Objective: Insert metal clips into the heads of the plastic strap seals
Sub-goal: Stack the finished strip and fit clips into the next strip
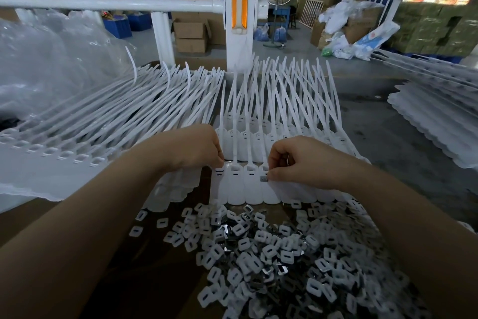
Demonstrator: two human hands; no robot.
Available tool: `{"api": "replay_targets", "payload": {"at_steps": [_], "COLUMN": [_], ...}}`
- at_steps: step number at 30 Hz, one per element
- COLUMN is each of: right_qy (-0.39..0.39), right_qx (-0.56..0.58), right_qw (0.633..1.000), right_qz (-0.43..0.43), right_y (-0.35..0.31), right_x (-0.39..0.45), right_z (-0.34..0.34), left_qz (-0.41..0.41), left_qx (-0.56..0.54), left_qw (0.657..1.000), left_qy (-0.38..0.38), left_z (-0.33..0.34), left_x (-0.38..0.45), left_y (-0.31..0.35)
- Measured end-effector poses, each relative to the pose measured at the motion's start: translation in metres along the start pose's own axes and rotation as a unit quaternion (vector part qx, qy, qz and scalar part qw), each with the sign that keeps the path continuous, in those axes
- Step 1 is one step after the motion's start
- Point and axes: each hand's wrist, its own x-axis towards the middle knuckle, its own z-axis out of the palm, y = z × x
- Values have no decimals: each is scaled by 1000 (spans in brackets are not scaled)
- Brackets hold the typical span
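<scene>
A row of white plastic strap seals (244, 184) lies in front of me, heads toward me and tails fanning away. My right hand (297, 161) pinches a small metal clip (264, 178) between thumb and forefinger, right at the head of one seal in the near row. My left hand (196, 148) has its fingers curled down onto the left end of the same row, fingertips at a seal head; what they hold is hidden. A pile of loose metal clips and white plastic caps (271, 254) lies just below the seals.
More strap seals (103, 122) lie stacked at the left and others (439, 117) at the right. Clear plastic bags (46, 60) bulge at far left. A white railing post (239, 13) stands behind the table; cardboard boxes (191, 34) sit on the floor beyond.
</scene>
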Motion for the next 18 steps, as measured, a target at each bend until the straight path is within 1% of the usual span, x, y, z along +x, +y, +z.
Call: {"api": "replay_targets", "payload": {"at_steps": [6,11,13,18], "right_qy": [3,2,2,4], "right_qx": [-1,0,-1,-3], "right_qw": [1000,1000,1000,1000], "right_qz": [0,-3,-3,-4], "right_y": [0,1,1,1], "right_x": [0,0,0,1], "right_z": [0,0,1,2], "left_qz": [-15,-18,-28,-50], "left_qx": [39,129,116,33], "left_qw": [999,991,993,998], "left_qy": [1,7,4,6], "left_z": [1,1,2,-1], "left_x": [0,0,3,8], "left_y": [2,5,5,1]}}
